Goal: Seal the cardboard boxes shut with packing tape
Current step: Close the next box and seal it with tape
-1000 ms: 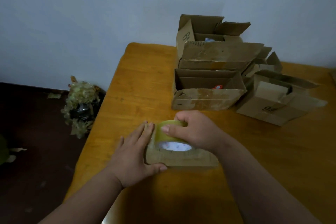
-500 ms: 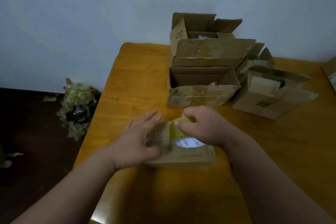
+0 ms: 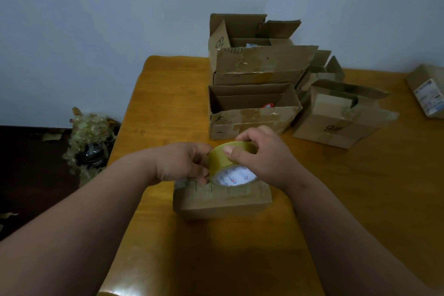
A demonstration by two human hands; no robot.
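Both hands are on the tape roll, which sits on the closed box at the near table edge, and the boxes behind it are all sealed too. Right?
Not quite. In the head view the boxes behind stand open, flaps up; the rest holds.

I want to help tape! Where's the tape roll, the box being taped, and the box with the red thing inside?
tape roll (image 3: 219, 160), head view, yellowish outer band.
closed box (image 3: 223, 209), head view, near side wall.
open box (image 3: 249, 121), head view, front wall.
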